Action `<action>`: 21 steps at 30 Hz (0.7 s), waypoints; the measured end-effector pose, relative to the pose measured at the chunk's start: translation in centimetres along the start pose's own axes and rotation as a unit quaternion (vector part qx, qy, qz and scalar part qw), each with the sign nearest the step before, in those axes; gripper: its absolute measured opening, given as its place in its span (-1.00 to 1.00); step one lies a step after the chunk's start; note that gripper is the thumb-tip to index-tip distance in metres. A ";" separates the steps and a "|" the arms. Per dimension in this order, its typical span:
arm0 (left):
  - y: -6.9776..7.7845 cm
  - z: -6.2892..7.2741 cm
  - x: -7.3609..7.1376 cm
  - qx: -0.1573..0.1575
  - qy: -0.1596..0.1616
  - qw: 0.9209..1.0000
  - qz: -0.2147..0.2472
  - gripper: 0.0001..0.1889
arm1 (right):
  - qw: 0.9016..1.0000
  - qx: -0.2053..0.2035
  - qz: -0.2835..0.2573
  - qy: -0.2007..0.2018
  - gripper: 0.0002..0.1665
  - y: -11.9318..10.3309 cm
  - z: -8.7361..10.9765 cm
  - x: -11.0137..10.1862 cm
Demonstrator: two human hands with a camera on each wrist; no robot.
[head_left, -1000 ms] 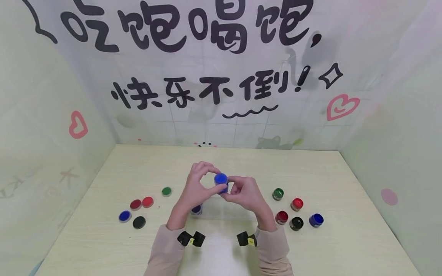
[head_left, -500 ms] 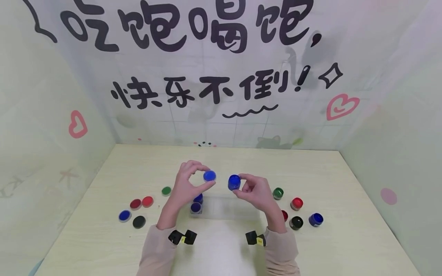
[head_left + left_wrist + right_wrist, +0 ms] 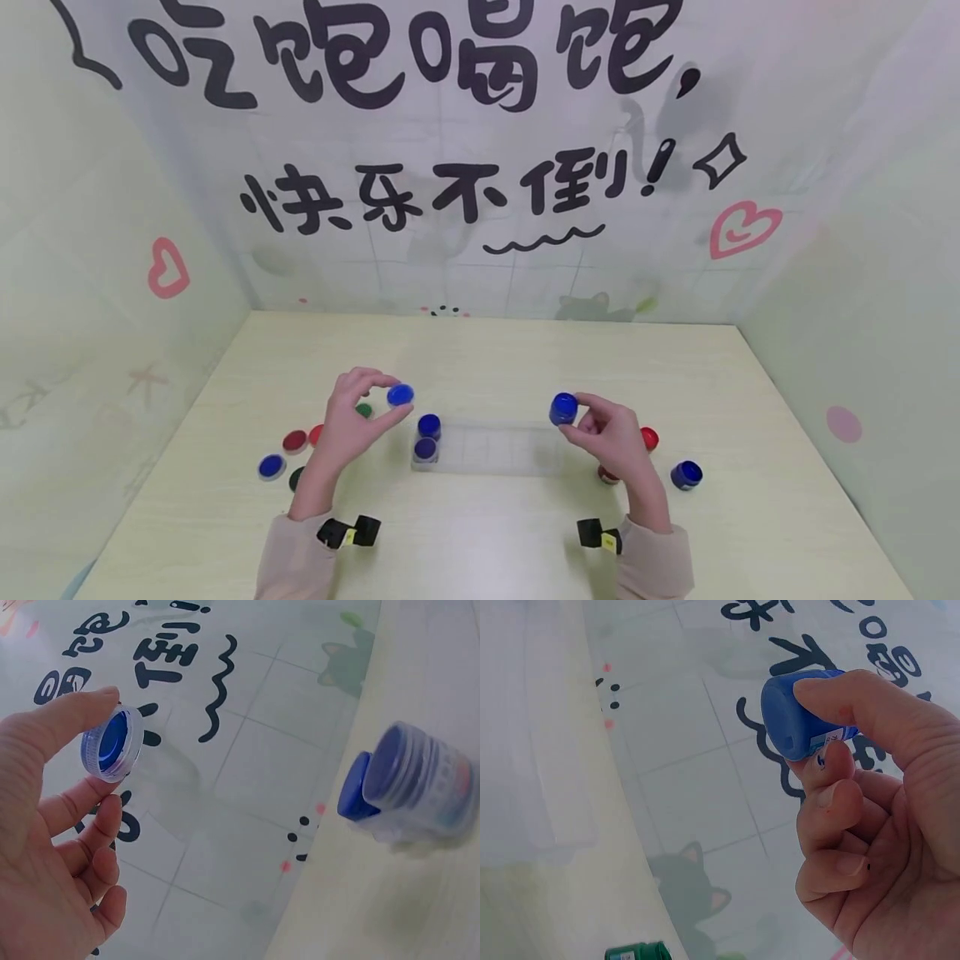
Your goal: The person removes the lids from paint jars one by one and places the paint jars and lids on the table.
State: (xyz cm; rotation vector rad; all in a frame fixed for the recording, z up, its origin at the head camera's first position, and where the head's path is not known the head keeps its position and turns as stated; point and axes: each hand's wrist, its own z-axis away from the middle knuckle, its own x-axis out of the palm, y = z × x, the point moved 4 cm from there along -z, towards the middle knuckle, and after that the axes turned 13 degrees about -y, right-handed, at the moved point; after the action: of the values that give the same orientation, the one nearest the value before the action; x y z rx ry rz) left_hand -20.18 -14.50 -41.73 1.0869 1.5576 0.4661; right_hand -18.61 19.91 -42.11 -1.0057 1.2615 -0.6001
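My left hand (image 3: 356, 423) pinches a round blue lid (image 3: 401, 395) between thumb and finger, above the table on the left. In the left wrist view the lid (image 3: 112, 742) shows its clear threaded rim and blue-stained inside. On the right, my right hand (image 3: 611, 431) holds an open blue paint jar (image 3: 563, 408) by its sides, upright in the air. The right wrist view shows the jar's blue base (image 3: 795, 716) and part of a label. Between the hands lies a clear plastic tray (image 3: 487, 473); a blue jar (image 3: 429, 426) and a dark blue lidded jar (image 3: 425, 450) stand at its left end.
Left of the tray lie several lids: blue (image 3: 272, 467), dark red (image 3: 295, 442) and green (image 3: 363, 410), others partly hidden by the left arm. To the right stand an open blue jar (image 3: 686, 475) and a red jar (image 3: 649, 438); the right hand hides others. A printed backdrop (image 3: 465, 283) encloses the table.
The lid has come off the blue jar. My hands have moved apart, the left carrying the lid leftward, the right carrying the jar rightward, uncovering the tray.
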 end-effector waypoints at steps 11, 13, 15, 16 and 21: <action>-3.4 3.6 -1.1 -0.078 0.009 0.996 -0.035 -0.68 | 0.997 0.069 0.023 0.037 -0.47 2.8 3.5 -2.4; -3.9 4.2 -1.1 -0.100 0.004 0.994 -0.049 -0.68 | 0.996 0.067 0.028 0.049 -0.49 3.1 4.2 -2.8; -4.4 4.8 -1.0 -0.117 -0.003 0.991 -0.059 -0.66 | 0.996 0.064 0.033 0.060 -0.53 3.5 4.8 -3.1; -4.5 5.0 -1.0 -0.125 -0.007 0.990 -0.065 -0.66 | 0.995 0.065 0.034 0.063 -0.54 3.7 5.1 -3.3; -5.1 5.9 -1.1 -0.129 -0.011 0.987 -0.095 -0.63 | 0.992 0.113 0.019 0.052 -0.48 5.0 6.5 -3.7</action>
State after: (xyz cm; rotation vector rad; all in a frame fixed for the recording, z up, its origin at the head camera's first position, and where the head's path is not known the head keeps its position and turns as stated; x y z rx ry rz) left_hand -16.78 -19.41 -46.79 0.7363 1.5153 0.5076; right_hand -14.05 27.18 -44.71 -0.7692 1.2687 -0.7558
